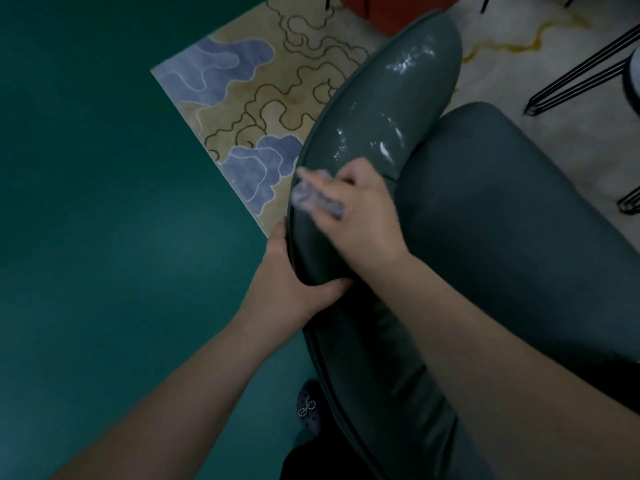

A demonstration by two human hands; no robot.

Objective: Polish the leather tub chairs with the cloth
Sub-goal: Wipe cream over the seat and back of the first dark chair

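Observation:
A dark grey-green leather tub chair (381, 98) fills the right half of the view, its curved backrest rim running from top centre down to the bottom. Wet, shiny streaks lie on the rim's upper part. My right hand (360, 216) holds a small pale, crumpled cloth (313, 194) against the rim's outer edge; the cloth is blurred. My left hand (294, 278) grips the rim from the outside just below, thumb on top and fingers hidden behind the leather. The seat cushion (502, 220) lies to the right.
A beige rug with blue cloud shapes (256, 109) lies beyond the chair on a dark teal floor (104, 202). Black hairpin legs of a table (581, 74) stand at the upper right. A red object (391, 8) sits at the top. My slipper (308, 407) shows below.

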